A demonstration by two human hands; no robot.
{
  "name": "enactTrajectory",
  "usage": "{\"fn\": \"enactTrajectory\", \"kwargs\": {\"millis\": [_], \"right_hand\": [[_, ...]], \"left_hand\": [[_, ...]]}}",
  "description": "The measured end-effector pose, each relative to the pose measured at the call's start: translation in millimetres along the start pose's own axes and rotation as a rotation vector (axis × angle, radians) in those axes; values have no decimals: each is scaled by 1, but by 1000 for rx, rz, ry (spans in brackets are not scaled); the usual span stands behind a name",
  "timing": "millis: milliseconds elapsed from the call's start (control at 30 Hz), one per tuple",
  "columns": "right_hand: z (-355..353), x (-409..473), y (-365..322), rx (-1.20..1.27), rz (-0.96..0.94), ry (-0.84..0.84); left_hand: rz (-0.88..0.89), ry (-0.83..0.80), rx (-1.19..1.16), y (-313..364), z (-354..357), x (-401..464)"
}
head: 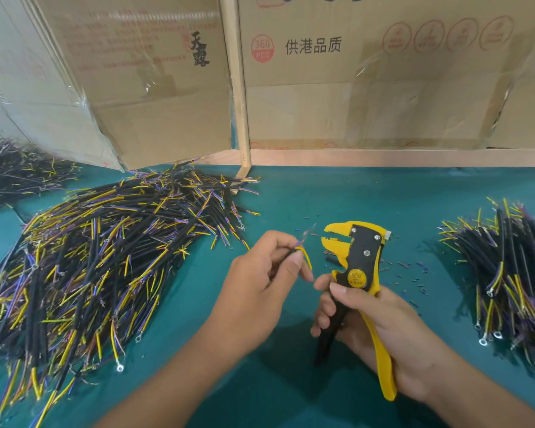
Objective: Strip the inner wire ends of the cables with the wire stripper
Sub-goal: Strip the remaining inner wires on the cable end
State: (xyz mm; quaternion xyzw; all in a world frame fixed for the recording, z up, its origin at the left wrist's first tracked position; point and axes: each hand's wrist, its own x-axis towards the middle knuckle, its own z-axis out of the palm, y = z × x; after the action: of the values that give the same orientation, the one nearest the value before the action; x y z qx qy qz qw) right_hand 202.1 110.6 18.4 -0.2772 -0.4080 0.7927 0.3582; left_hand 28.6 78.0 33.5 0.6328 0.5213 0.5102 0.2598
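Overhead, left hand (260, 273) pinching cable (301, 253), wire tips seemingly blurred; right hand (374, 322) grip curled round wire stripper (357, 273)

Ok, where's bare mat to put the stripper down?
Bare green mat behind the wire stripper, up to the wooden rail, between the big left cable pile and right pile. Insulation scraps litter its right.

The yellow-and-black stripper (357, 273) stands upright, jaws open toward the left. Just beside the jaws, one black cable (297, 251) shows splayed yellow and purple inner wires. Cable piles lie left (105, 257) and right (507, 273).
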Motion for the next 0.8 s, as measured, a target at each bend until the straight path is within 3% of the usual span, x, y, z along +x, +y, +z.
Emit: {"fn": "enactTrajectory", "kwargs": {"millis": [233, 433, 600, 700, 800], "right_hand": [[4, -4, 1, -91, -18, 13], [13, -6, 5, -148, -38, -24], [9, -5, 4, -159, -35, -36], [4, -1, 1, -8, 65, 4], [0, 4, -5, 155, 199, 38]], "left_hand": [[-112, 25, -401, 9, 11, -3], [-271, 107, -543, 3, 22, -7], [-207, 15, -482, -4, 27, -8], [-214, 123, -430, 0, 18, 1], [-345, 156, -485, 12, 9, 20]]}}
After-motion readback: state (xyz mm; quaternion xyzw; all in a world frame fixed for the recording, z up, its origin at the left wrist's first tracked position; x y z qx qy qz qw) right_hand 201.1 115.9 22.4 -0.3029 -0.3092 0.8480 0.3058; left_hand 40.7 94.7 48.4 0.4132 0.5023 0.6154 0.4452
